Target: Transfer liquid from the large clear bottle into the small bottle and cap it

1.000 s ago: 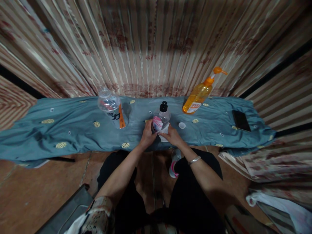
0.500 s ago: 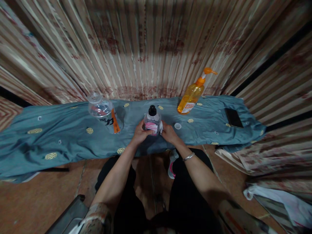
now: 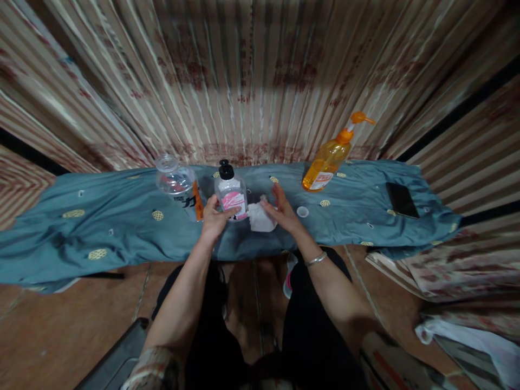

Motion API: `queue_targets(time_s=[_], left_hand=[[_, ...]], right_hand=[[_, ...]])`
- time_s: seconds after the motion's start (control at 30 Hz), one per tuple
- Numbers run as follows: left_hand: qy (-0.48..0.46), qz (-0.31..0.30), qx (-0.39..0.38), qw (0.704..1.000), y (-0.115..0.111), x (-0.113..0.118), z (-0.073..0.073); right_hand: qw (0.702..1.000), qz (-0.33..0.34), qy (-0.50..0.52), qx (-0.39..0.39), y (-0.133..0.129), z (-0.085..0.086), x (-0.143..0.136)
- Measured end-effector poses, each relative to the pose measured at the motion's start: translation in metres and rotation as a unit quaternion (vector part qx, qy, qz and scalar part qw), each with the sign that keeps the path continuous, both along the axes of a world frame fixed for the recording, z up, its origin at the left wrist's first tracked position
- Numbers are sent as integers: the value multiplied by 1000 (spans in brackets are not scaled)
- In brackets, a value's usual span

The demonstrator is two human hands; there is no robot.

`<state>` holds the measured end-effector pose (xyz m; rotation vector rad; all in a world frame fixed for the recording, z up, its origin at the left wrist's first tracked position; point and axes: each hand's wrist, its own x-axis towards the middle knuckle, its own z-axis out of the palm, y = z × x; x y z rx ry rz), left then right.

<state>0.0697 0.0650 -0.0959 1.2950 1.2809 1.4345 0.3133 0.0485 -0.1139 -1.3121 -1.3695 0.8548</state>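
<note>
My left hand (image 3: pixel 215 221) is closed round the lower side of a clear squeeze bottle (image 3: pixel 230 187), which has a black cap and a pink-and-white label. The bottle stands upright or nearly so; whether its base rests on the cloth I cannot tell. To its right is a crumpled white tissue (image 3: pixel 262 219). My right hand (image 3: pixel 283 212) is beside the tissue, fingers stretched and apart, the thumb touching its upper edge. A small round whitish cap (image 3: pixel 302 211) lies just right of that hand.
A wide clear plastic bottle (image 3: pixel 181 187) without a cap stands to the left. An orange pump bottle (image 3: pixel 323 165) stands at the back right, and a dark flat phone-like object (image 3: pixel 402 199) lies further right. Teal cloth (image 3: pixel 125 216) covers the narrow table; a curtain (image 3: pixel 260 81) hangs behind.
My left hand has moved the squeeze bottle to the left, away from my right hand. My right fingers have spread, and the tissue now shows more fully. The view has shifted slightly.
</note>
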Motion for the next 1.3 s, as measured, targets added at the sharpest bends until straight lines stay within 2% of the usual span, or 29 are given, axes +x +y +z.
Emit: queue_targets(time_s=[0.13, 0.3, 0.4, 0.57, 0.7, 0.83, 1.03, 1.17, 1.3], left_hand=[[-21, 2, 9, 1000, -5, 2, 7], [-40, 3, 24, 999, -7, 12, 17], [-49, 18, 37, 998, -6, 14, 26], [-47, 27, 51, 997, -7, 18, 38], [-41, -6, 40, 998, -14, 32, 39], [-42, -48, 31, 997, -18, 53, 39], [-39, -91, 28, 995, -17, 86, 35], [-30, -131, 26, 991, -18, 117, 24], [-23, -204, 41, 978, -23, 152, 10]], right_hand=[[1000, 4, -11, 20, 0, 7, 5], [994, 88, -43, 42, -14, 22, -1], [987, 114, -84, 73, -20, 29, -12], [981, 100, -127, 102, -23, 36, -22], [978, 75, -165, 101, -28, 44, -27], [976, 34, -197, 88, -32, 59, -28], [984, 22, -171, 53, -36, 75, 2], [982, -26, -184, 19, -44, 70, 38], [976, -82, -201, 10, -50, 62, 78]])
